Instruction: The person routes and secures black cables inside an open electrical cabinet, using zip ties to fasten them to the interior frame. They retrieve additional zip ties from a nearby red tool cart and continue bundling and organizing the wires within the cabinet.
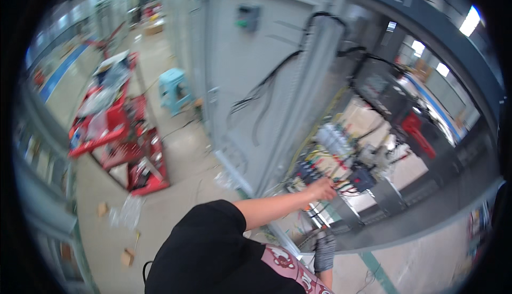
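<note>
My left hand (321, 189), bare below a black sleeve, reaches into the open grey metal cabinet (314, 54). Its fingers are curled together at the coloured wires (346, 189) beside a dark electrical device (362, 179); whatever they pinch is blurred. Lower down, my right hand (324, 250) wears a grey knitted glove and is near the cabinet's bottom edge. Its fingers look closed, around something too smeared to name. Wired components fill the mounting plate, among them a light grey row of modules (333, 138).
The cabinet door (256, 65) stands open on the left, black cables (272, 75) hanging along it. A red handle (418, 134) is inside at right. Left on the floor are a red tool cart (101, 142), a blue stool (175, 91) and plastic wrapping (128, 212).
</note>
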`<state>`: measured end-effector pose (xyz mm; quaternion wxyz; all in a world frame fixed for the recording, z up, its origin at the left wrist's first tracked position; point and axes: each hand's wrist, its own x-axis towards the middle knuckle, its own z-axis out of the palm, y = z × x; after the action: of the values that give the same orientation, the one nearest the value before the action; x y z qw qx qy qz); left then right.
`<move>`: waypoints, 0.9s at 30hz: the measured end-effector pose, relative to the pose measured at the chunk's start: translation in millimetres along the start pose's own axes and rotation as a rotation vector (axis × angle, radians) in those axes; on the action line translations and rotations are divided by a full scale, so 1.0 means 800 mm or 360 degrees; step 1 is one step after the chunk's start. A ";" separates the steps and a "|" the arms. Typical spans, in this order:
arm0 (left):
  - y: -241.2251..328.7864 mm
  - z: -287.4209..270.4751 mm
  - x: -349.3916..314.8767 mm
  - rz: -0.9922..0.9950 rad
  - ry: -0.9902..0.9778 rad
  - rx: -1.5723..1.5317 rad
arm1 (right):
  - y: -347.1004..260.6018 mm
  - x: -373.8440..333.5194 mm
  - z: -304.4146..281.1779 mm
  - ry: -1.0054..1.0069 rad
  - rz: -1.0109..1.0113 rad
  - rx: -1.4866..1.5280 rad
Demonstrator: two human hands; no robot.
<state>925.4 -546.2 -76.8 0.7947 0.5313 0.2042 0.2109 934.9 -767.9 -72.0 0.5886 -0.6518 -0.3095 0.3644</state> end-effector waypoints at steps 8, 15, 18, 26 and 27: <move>-0.076 -0.042 -0.285 0.0196 -0.0085 0.0500 | 0.017 0.039 0.101 -0.0143 0.0050 0.1094; -0.033 -0.140 -0.417 0.0442 0.0441 0.1129 | 0.001 0.088 0.139 -0.0283 0.0184 0.1078; -0.004 -0.169 -0.454 0.0207 0.0630 0.1304 | 0.003 0.100 0.162 -0.0350 0.0198 0.0969; 0.042 -0.275 -0.450 0.0474 0.0586 0.2019 | -0.060 -0.025 0.343 -0.0788 -0.0825 -0.1017; 0.047 -0.288 -0.446 0.0531 0.0519 0.2010 | -0.078 -0.033 0.381 -0.0811 -0.1287 -0.1353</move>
<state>499.2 -555.7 -87.3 0.2472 0.8799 0.3208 0.2485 665.9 -617.6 -19.9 0.2776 -0.5531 -0.7788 0.1027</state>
